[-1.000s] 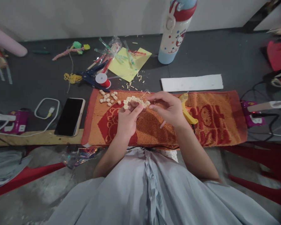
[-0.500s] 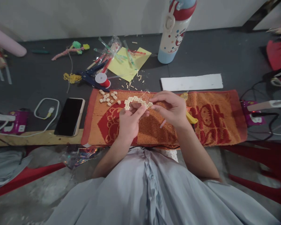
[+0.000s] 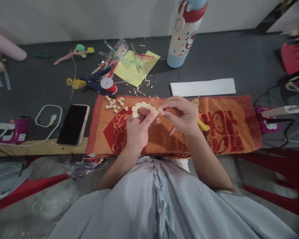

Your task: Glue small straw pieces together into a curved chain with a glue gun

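Note:
A curved strand of cream beads (image 3: 140,106) is held above the orange and red towel (image 3: 164,142). My left hand (image 3: 139,129) pinches the strand between thumb and fingers near its middle. At its right end, the thumb and forefinger of my right hand (image 3: 181,114) close on the beads. A thin thread (image 3: 152,99) rises from the strand. Several loose cream pieces (image 3: 111,106) lie on the towel's upper left corner. Just right of my right hand, a yellow-handled tool (image 3: 203,125) lies partly hidden.
Behind the towel are a red thread spool (image 3: 109,86), dark blue pliers (image 3: 97,81), yellow paper (image 3: 129,73) with straws, a white strip (image 3: 203,87) and a tall bottle (image 3: 185,36). A phone (image 3: 73,124) lies left, near a white cable. Purple power blocks (image 3: 21,130) stand at both sides.
The whole view has shifted very slightly. Both hands keep their hold on the bead strand, almost unmoved.

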Demonstrator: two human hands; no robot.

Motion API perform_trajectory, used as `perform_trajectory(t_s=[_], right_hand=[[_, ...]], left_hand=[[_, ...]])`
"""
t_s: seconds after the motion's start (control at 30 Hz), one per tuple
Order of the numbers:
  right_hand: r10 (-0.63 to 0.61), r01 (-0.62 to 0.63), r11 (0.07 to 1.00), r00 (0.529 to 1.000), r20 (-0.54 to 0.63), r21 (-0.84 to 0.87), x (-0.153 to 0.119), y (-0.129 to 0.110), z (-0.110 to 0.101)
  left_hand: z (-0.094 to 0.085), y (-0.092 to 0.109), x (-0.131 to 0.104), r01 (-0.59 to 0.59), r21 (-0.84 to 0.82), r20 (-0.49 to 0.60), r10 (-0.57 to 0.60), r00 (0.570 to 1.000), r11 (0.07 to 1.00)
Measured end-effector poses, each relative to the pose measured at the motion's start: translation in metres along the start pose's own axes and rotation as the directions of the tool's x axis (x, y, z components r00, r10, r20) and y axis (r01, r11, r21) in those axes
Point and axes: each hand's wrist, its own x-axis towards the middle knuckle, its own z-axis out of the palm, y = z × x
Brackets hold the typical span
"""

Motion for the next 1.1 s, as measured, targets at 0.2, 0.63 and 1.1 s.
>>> perform_trajectory(t_s=[0.2,0.63,1.1], right_hand=[[-0.025,0.025,0.999,1.000,0.004,-0.036,0.0007,-0.0035,-0.0003],[-0.053,0.055,0.994,0.998,0.028,-0.092,0.0010,-0.0072,-0.0026],[-0.080,0.084,0.993,0.995,0.054,-0.079,0.0015,-0.0095,-0.0046]], left_hand=[[-0.0026,-0.0027,-0.0003,-0.039,0.004,0.023,0.039,0.999,0.999],[0.0002,0.0004,-0.0035,-0.004,-0.015,0.010,0.004,1.000,1.000],[0.0003,0.0015,-0.0037,0.019,-0.021,0.001,-0.019,1.000,1.000]])
